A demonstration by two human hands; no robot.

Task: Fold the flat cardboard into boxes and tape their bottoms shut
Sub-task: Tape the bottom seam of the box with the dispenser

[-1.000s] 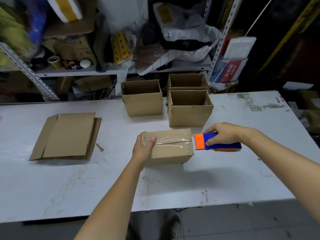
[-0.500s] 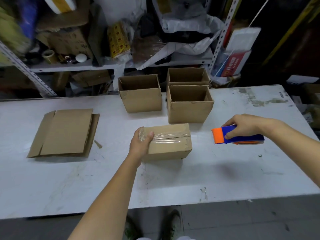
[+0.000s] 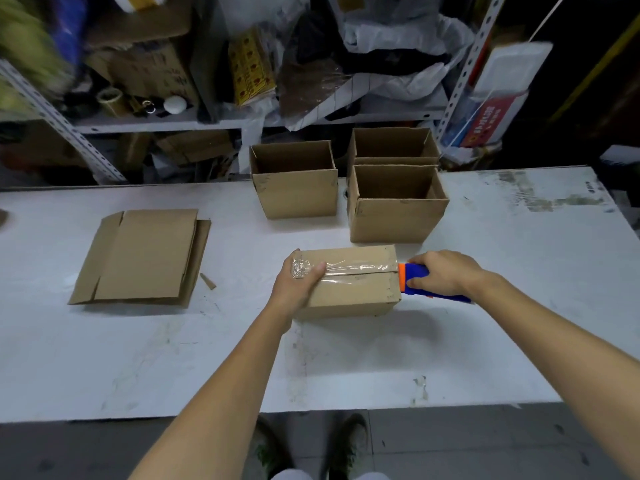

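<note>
Gripping the upside-down box (image 3: 349,282) by its left end, the person's left hand (image 3: 298,282) has its thumb on the clear tape (image 3: 346,268) over the seam. The right hand (image 3: 440,275) is clenched around the blue-and-orange tape dispenser (image 3: 412,278), whose orange end touches the box's right edge. Three open boxes (image 3: 294,188) sit just behind it, and the flat cardboard (image 3: 145,254) is well off to its left.

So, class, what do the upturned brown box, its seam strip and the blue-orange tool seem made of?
Upturned brown box: matte cardboard, by its folded flaps. Clear seam strip: glossy plastic tape, crinkled, catching light. Blue-and-orange tape dispenser: probably moulded plastic, smooth and brightly coloured.
</note>
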